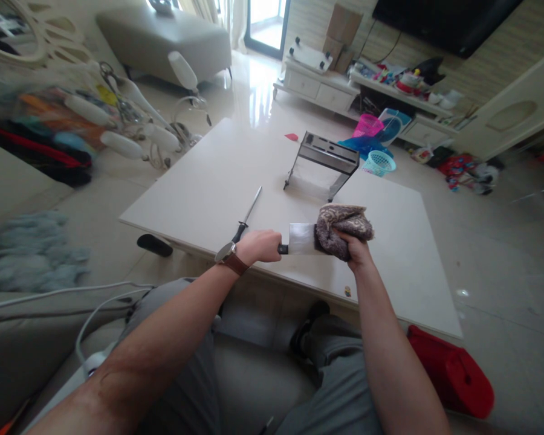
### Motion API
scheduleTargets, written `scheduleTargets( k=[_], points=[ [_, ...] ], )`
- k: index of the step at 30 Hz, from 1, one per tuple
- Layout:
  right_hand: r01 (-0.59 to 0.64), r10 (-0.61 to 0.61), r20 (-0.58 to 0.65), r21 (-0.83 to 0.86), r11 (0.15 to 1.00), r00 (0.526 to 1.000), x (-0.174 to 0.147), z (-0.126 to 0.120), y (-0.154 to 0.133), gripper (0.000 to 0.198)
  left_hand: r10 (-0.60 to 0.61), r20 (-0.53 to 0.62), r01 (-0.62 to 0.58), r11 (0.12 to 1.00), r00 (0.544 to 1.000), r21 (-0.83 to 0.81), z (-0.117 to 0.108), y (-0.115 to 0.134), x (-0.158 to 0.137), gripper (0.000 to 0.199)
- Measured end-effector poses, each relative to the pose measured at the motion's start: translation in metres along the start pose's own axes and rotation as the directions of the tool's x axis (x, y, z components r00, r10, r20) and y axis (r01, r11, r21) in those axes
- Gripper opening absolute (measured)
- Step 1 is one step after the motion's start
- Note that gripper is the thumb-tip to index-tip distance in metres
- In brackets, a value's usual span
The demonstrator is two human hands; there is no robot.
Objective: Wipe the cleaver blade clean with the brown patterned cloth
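Observation:
My left hand (263,245) is closed round the black handle of a cleaver (301,238), its broad steel blade pointing right above the near edge of the white table. My right hand (354,246) grips a folded brown patterned towel (342,226), which wraps over the far end of the blade and hides it. Left of the cleaver, a honing steel (252,206) with a black handle lies on the table, its handle end partly behind my left wrist. Beyond the towel stands a knife block (329,150) with a slotted metal top and an open frame.
The white table (199,175) stands before my knees. A small sticker (347,291) is near its front edge, and a red piece (291,137) lies at the back. Baskets, one pink (369,125) and one turquoise (379,162), sit beyond it. A red bin (451,371) stands at right.

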State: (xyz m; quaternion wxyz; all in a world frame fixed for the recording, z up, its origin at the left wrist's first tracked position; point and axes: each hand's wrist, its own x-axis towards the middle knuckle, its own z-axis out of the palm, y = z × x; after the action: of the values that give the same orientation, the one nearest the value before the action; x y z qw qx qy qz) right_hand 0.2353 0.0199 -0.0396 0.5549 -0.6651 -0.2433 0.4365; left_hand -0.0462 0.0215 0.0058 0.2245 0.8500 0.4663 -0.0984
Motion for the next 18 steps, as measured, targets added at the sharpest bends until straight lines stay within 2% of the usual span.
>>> scheduleTargets(
  k=[18],
  points=[
    [0.005,-0.005,-0.011,0.014,1.0,1.0,0.0012,-0.0002,0.0016,0.05,-0.007,0.003,0.007,1.0,1.0,-0.012,0.0,-0.0007,0.0,0.035]
  ],
)
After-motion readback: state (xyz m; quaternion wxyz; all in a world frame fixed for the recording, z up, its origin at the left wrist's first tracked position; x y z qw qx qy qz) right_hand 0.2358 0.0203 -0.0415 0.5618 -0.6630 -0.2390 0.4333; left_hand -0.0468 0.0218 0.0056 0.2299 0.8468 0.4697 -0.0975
